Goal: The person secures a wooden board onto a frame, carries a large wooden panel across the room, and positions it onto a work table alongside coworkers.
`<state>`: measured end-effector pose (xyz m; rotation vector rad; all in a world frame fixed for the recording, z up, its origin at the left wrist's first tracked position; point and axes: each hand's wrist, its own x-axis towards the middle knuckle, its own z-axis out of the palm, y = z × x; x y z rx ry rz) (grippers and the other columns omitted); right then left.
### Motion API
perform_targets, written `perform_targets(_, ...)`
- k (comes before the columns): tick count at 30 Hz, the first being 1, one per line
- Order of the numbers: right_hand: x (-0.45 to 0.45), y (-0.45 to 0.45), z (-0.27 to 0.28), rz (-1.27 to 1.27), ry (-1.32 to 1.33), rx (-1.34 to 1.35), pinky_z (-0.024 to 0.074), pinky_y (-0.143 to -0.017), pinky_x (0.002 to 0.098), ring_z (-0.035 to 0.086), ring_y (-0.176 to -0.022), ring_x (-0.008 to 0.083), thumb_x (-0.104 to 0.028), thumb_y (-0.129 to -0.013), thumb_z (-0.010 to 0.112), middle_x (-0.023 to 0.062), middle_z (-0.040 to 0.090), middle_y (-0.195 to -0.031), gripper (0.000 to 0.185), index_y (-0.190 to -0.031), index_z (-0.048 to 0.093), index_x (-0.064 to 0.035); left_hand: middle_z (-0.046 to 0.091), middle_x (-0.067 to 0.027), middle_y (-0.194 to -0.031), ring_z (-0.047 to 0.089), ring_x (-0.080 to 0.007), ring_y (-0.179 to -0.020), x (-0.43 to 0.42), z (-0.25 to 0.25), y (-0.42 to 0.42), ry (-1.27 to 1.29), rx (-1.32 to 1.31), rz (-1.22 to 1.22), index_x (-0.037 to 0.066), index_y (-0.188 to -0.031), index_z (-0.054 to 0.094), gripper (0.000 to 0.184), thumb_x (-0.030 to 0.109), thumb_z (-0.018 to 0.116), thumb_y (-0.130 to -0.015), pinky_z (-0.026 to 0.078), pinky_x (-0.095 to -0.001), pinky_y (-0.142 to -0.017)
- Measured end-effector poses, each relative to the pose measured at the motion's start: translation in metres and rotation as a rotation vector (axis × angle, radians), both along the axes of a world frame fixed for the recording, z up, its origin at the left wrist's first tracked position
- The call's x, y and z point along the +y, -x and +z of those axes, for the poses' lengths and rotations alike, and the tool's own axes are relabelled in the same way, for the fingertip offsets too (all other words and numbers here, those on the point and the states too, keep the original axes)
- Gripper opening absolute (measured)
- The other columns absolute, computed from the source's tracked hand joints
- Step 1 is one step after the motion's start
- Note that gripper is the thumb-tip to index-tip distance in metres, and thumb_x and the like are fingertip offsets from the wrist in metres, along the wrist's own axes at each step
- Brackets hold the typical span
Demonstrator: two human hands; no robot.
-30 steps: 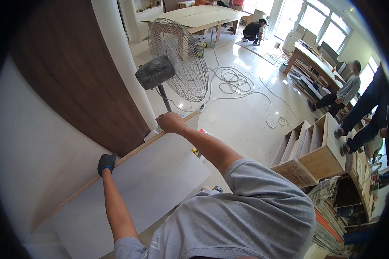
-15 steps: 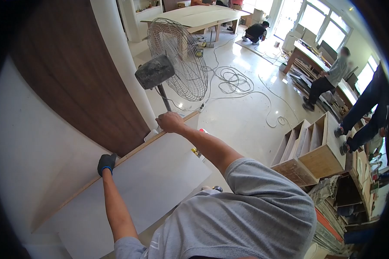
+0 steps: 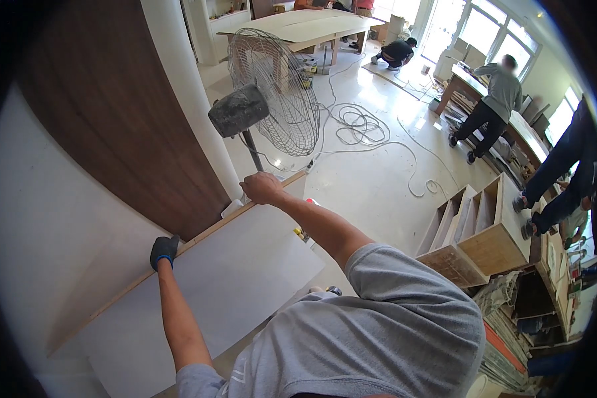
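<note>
A large white panel (image 3: 212, 292) lies below me, with a narrow wooden strip (image 3: 209, 232) along its far edge. My left hand (image 3: 164, 252), in a dark glove with a blue cuff, is closed over the strip. Farther right along the same edge, my bare right hand (image 3: 263, 188) grips the strip near its end. The undersides of both hands are hidden. A brown curved wood panel (image 3: 113, 119) stands on the wall beyond my hands.
A caged fan (image 3: 272, 93) stands just beyond my right hand. Coiled cable (image 3: 361, 126) lies on the floor. An open wooden cabinet (image 3: 491, 245) is at right, where a person stands on it. One person (image 3: 497, 93) bends at a workbench; another (image 3: 397, 53) crouches behind.
The person in grey at the right has walked toward the back workbench and now reaches over it. The crouching person leans lower. My hands and the strip have not visibly moved.
</note>
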<state>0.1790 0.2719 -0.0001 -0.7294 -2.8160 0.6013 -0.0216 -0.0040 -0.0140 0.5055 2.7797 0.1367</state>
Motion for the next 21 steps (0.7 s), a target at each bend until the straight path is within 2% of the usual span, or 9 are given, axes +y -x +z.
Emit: perform_targets(21, 0.0006, 0.0008, -0.0022, -0.007, -0.013, 0.029, 0.0493, -0.079, 0.0435, 0.063, -0.086, 0.0341, -0.033, -0.091, 0.043, 0.0144, 0.067, -0.086, 0.038, -0.085, 0.069, -0.0063, 0.062, -0.0224, -0.107, 0.06, -0.038, -0.102, 0.0019, 0.0082, -0.0056, -0.008, -0.01, 0.029, 0.0, -0.1, 0.067, 0.053, 0.048, 0.055, -0.081, 0.047, -0.0445, -0.085)
